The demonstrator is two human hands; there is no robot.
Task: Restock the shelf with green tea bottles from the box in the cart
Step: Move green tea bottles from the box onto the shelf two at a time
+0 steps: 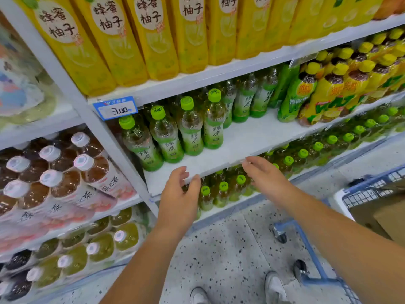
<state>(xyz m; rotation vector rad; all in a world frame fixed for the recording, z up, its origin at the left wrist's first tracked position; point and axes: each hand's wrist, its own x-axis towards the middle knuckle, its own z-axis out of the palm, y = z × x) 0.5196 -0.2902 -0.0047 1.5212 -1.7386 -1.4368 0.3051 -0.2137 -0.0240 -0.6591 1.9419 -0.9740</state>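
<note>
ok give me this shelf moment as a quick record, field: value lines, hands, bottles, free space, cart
left hand: empty, fingers open, at the shelf's front edge
right hand: empty, fingers open, at the same edge
green tea bottles: upright, grouped at the left of the middle shelf, more further back
free space: bare white shelf to the right of the front bottles
price tag: reads 3.00, above the bottles
cart: blue, at right, holding a cardboard box
task status: no bottle in hand
</note>
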